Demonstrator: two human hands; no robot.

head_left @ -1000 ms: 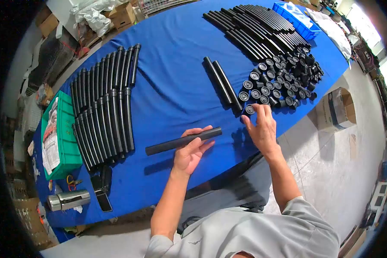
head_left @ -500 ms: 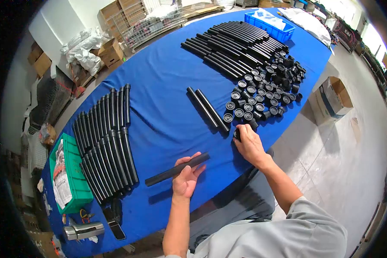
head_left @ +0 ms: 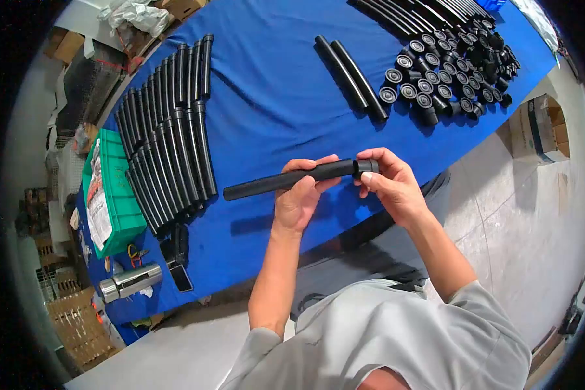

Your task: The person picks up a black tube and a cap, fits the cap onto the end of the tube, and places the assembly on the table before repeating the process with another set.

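Observation:
My left hand (head_left: 300, 195) is wrapped round a black tube (head_left: 260, 186), held nearly level above the blue cloth (head_left: 260, 123). Between the fingers of my right hand (head_left: 391, 182) is a black cap (head_left: 365, 168), at the tube's right end; whether it is on the end or only against it I cannot tell. Two loose black tubes (head_left: 351, 77) lie beyond my hands. A pile of black caps (head_left: 445, 75) spreads to their right. On the left, capped black tubes (head_left: 169, 146) lie in two rows.
A green crate (head_left: 120, 195) stands at the left, with a metal cylinder (head_left: 131, 282), a phone (head_left: 179, 276) and orange-handled pliers (head_left: 135, 255) near it. More bare tubes (head_left: 396, 16) lie at the far right. A cardboard box (head_left: 541, 130) stands on the floor to the right.
My right hand has moved left from beside the cap pile, bringing a black cap to the tube's end. My view has shifted lower, and the tube is now more level.

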